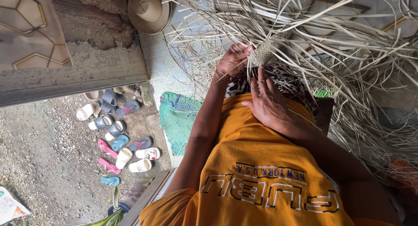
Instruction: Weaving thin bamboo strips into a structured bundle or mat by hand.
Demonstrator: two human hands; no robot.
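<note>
Item: small woven patch of pale dried palm-leaf strips (264, 52), on the lap among loose pale leaf strips (348, 56).
Step, judged: plaiting; next calls for threading another strip.
Left hand (233, 60): fingers curled, grip closed on strips at the patch's edge.
Right hand (267, 102): flat, fingers extended, grip apart, fingertips touching the patch.

The left hand (233, 60) pinches pale strips (331, 39) beside a small woven patch (264, 52). The right hand (267, 102) lies flat just below the patch, fingers (260, 80) spread toward it. Loose strips fan out across the floor. A straw hat (148, 9) lies nearby; sandals (117, 134) are scattered on gravel beside a green mat (176, 117).
</note>
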